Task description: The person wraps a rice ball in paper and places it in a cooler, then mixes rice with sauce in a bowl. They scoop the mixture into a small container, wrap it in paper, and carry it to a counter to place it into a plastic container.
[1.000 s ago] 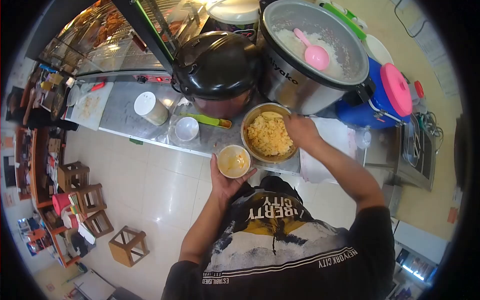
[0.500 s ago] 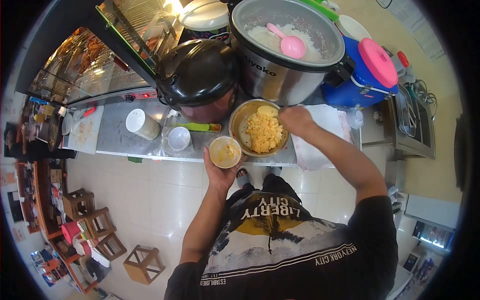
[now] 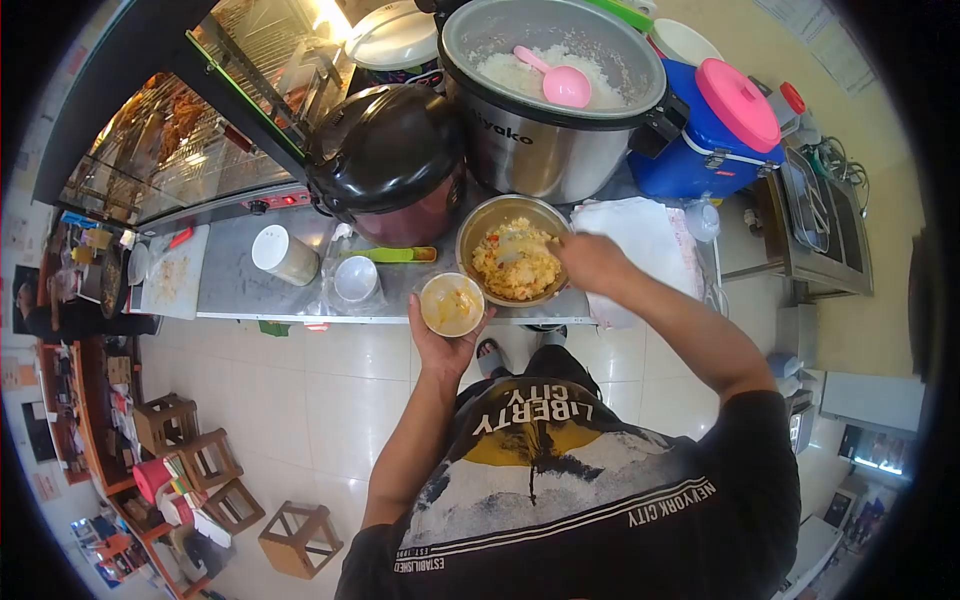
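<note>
My left hand (image 3: 442, 347) is wrapped round a small round cup (image 3: 452, 305) with orange and yellow smears inside, its open top facing the camera. To the right of it, a metal bowl (image 3: 468, 238) of yellowish rice (image 3: 520, 275) stands at the counter's front edge. Over the bowl's right rim, my right hand (image 3: 590, 262) is closed on a spoon (image 3: 518, 248), whose pale head rests in the rice, somewhat blurred. The cup is close beside the bowl's left rim.
Behind the bowl stand a large cooker (image 3: 560, 150) of white rice and a dark lidded cooker (image 3: 390, 150). A white container (image 3: 285, 255), small plastic cup (image 3: 356, 279) and green-handled tool (image 3: 395, 255) lie left. White paper (image 3: 640, 250) and blue cooler (image 3: 690, 140) are right.
The spoon head has moved down and left into the rice, which is more spread out. My right hand has shifted slightly lower. The cup stays in my left hand, and the view has shifted slightly.
</note>
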Demonstrator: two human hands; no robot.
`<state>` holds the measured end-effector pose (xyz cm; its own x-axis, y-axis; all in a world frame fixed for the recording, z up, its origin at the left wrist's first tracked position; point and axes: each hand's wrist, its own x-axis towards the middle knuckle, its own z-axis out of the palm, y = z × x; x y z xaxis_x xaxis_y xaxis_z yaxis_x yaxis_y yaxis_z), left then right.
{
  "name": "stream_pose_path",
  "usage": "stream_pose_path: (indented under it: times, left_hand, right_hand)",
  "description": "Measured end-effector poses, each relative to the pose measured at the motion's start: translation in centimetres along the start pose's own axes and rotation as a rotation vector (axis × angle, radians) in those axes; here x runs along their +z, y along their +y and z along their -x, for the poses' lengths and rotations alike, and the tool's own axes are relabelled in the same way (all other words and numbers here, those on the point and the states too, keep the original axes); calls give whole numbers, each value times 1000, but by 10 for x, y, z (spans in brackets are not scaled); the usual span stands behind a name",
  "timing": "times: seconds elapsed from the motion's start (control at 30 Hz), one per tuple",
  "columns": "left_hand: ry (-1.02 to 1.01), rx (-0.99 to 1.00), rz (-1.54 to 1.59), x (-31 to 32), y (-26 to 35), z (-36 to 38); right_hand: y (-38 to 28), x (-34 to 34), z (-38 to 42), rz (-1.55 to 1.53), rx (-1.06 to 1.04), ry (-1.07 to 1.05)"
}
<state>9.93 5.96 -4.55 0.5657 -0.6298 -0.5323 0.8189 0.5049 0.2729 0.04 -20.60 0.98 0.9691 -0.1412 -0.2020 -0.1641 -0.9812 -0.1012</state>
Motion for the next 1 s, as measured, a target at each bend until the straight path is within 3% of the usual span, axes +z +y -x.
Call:
stream_pose_path:
  times: [0.1, 0.2, 0.3, 0.4, 0.5, 0.7, 0.8, 0.93, 1.0]
  left_hand:
    - [-21, 27, -1, 2, -3, -1]
    - [-15, 73, -6, 5, -4, -2]
    - [-46, 86, 0, 0, 3, -5]
    - [-59, 75, 20, 2, 7, -6]
    - [-73, 60, -15, -1, 9, -11]
    - [4, 53, -24, -3, 11, -12]
    - [-48, 40, -30, -3, 8, -14]
    - [-20, 61, -24, 2, 11, -11]
    - [-42, 68, -20, -3, 9, -14]
  right_hand:
    - [3, -29, -49, 33, 97, -124]
    - [4, 14, -74, 22, -123, -54]
    - [-20, -23, -33, 113, -250, -154]
    - [-15, -45, 2, 137, -215, 95]
    - [-12, -22, 4, 145, -107, -90]
    - [-21, -60, 21, 101, 22, -6]
    - [-33, -24, 18, 94, 50, -203]
    - [-41, -69, 23, 54, 119, -112]
    - [-41, -39, 14, 62, 117, -179]
